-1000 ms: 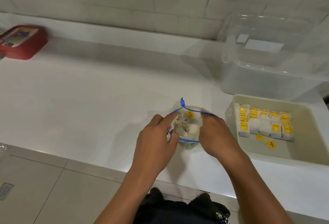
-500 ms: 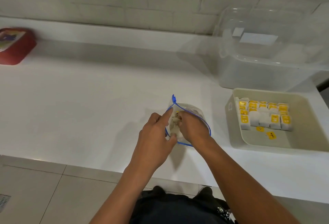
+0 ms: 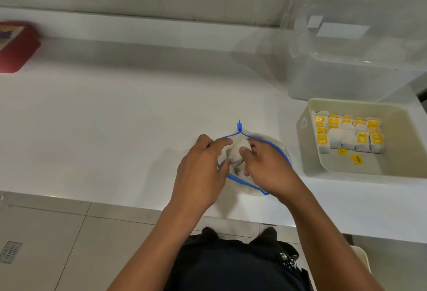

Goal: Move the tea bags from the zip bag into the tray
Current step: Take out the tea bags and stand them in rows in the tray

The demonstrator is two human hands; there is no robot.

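Red box (image 3: pixel 16 46) far left, clear lidded bin (image 3: pixel 351 59) against wall

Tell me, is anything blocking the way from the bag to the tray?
Nothing visible. Only bare counter lies between the zip bag and the tray. The right hand is already inside the bag, on the tea bags.

Worktop (image 3: pixel 115 117): smooth white surface, faint sheen. Zip bag (image 3: pixel 280 152): thin clear plastic film, blue plastic zip. Tea bags (image 3: pixel 335 138) in tray: white paper, glossy yellow tags. Tray (image 3: pixel 307 149), right: matt cream plastic. Far-right bin (image 3: pixel 346 71): translucent glossy plastic. Far-left box (image 3: pixel 16 52): red plastic.
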